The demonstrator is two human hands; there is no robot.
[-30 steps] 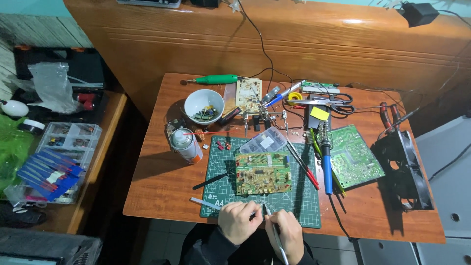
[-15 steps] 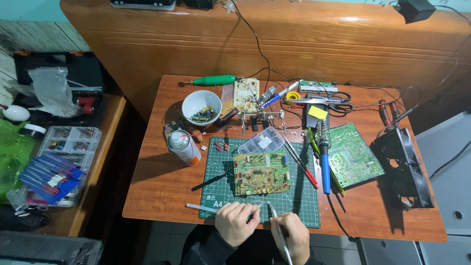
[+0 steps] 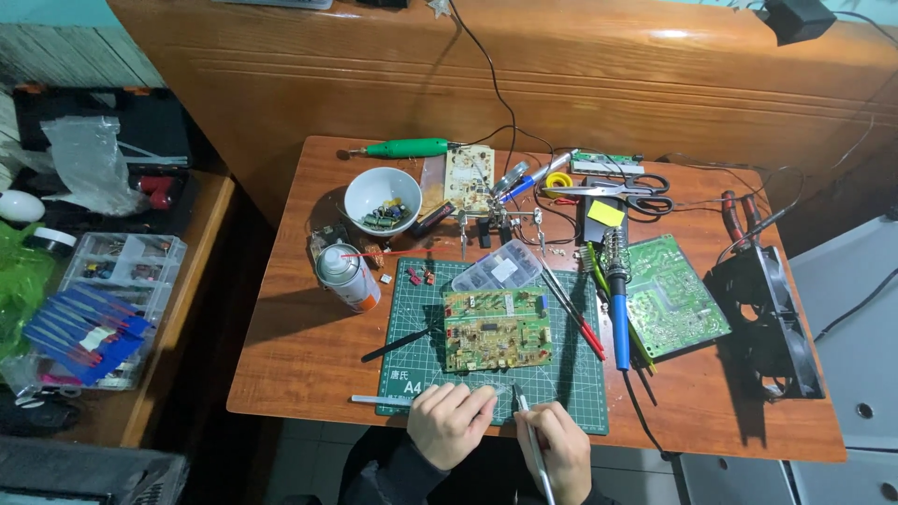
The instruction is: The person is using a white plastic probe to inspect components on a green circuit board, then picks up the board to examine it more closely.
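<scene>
A wooden table (image 3: 290, 355) fills the middle of the frame, its near edge running along the bottom where the person sits. Its left third is mostly bare wood, giving open room left of the green cutting mat (image 3: 412, 360), which lies at lower centre with its front edge close to the table's near edge. At the right edge of the table a black cooling fan (image 3: 767, 318) stands, and a green circuit board (image 3: 672, 295) lies between it and the mat. A smaller circuit board (image 3: 497, 328) rests in the middle of the mat, well clear of the mat's borders. A blue-handled soldering iron (image 3: 620, 318) lies along the mat's right edge. A spray can (image 3: 346, 276) lies just off the mat's upper left corner, below a white bowl (image 3: 382, 199) of small parts.

At bottom centre, the left hand (image 3: 447, 423) rests curled on the mat's front edge, pinching a small part too tiny to name. The right hand (image 3: 558, 454), just beside it, is closed around metal tweezers (image 3: 529, 440), tips pointing toward the left hand's fingers.
</scene>
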